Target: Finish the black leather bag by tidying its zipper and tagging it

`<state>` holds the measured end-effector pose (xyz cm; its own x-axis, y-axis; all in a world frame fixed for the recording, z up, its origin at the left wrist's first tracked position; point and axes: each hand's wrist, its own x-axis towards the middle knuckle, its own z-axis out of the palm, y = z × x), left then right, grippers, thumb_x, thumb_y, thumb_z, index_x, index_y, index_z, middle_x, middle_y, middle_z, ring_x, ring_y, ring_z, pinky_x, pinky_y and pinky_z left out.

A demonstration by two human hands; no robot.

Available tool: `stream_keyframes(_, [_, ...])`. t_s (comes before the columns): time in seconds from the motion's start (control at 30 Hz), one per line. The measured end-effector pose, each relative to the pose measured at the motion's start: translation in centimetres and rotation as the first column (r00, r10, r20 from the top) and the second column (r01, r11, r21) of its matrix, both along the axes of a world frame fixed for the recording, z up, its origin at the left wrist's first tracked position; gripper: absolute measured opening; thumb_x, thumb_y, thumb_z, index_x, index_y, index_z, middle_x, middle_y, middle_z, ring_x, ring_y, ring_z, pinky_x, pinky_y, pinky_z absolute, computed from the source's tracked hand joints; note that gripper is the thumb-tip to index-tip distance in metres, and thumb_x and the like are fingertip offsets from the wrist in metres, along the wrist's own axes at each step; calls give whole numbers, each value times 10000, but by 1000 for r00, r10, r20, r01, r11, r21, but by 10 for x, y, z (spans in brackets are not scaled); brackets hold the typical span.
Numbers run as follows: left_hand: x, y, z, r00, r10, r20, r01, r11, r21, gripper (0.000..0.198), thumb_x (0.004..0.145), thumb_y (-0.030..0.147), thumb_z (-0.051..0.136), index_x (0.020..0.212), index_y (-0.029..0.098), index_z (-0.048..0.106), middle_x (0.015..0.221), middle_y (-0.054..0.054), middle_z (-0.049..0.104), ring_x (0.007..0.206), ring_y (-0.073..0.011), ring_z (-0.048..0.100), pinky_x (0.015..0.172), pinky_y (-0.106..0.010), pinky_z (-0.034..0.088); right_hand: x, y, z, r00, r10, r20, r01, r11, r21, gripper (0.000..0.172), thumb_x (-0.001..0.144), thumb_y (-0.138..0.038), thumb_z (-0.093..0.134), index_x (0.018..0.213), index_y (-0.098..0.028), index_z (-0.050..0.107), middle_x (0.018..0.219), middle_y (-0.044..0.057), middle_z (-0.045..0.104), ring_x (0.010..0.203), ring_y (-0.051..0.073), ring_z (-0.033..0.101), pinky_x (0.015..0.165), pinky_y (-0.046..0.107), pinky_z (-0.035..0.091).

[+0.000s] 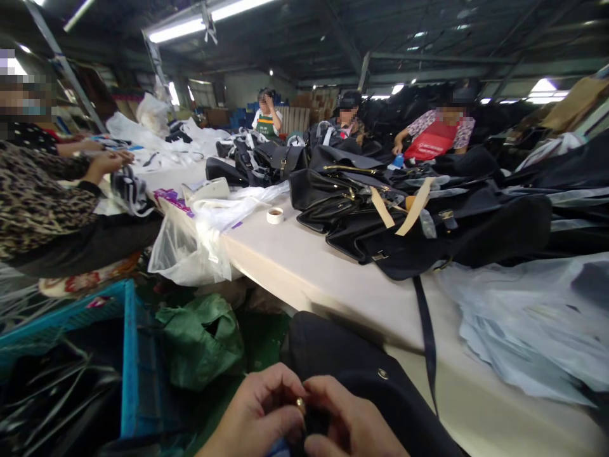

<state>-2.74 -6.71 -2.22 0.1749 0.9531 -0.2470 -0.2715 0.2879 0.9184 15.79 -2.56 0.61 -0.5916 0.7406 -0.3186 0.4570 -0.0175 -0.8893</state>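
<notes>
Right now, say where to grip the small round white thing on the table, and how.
The small round white thing is probably best pinched across its outer wall, from above on the near side. It looks low and seems to rest flat on the table, while black bags crowd its right.

A shiny metal fitting (pixel 300 404) glints near a smooth matt bag (pixel 340 355), bottom centre, with crinkled plastic sheeting (pixel 533 330) at right.

Overhead tube lights (pixel 176 30) glaring; ceiling (pixel 295 41) dim; left edge stretched, blurred.
</notes>
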Motion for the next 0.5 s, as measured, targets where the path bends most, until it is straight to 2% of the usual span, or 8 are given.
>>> stream_keyframes(0.1, [-5, -5, 0, 999, 45, -2, -45, 998, 34, 137, 711, 208, 725, 776, 167, 612, 656, 22, 605, 588, -104, 555, 584, -215, 430, -21, 0, -12, 999, 28, -41, -29, 999, -35, 259, 671, -162, 593, 922, -227, 592, 760, -44, 708, 523, 105, 424, 506, 251, 277])
stream_keyframes(0.23, [-12, -13, -5, 996, 77, -43, -73, 994, 81, 93, 710, 154, 719, 739, 165, 631, 719, 13, 599, 666, -108, 541, 632, -212, 415, -18, -7, -24, 997, 35, 62, -39, 997, 62, 58, 725, -208, 608, 751, -232, 562, 671, -44, 645, 626, 143, 537, 578, 255, 319])
stream_keyframes(0.4, [-17, -15, -8, 989, 79, -122, -62, 989, 137, 104, 758, 202, 748, 758, 177, 648, 733, 23, 569, 695, -109, 519, 659, -211, 403, -14, -10, -31, 990, 69, 120, -90, 979, 181, 64, 824, -251, 591, 777, -237, 633, 745, -36, 707, 676, 147, 622, 622, 249, 354])
stream_keyframes(0.5, [-21, -11, -4, 960, 87, -268, -10, 960, 279, 19, 834, 218, 724, 846, 204, 720, 762, 6, 613, 723, -121, 567, 680, -220, 425, -15, -10, -33, 989, 83, 119, -108, 968, 225, 116, 874, -290, 579, 808, -239, 660, 751, -33, 700, 691, 148, 633, 637, 239, 376])
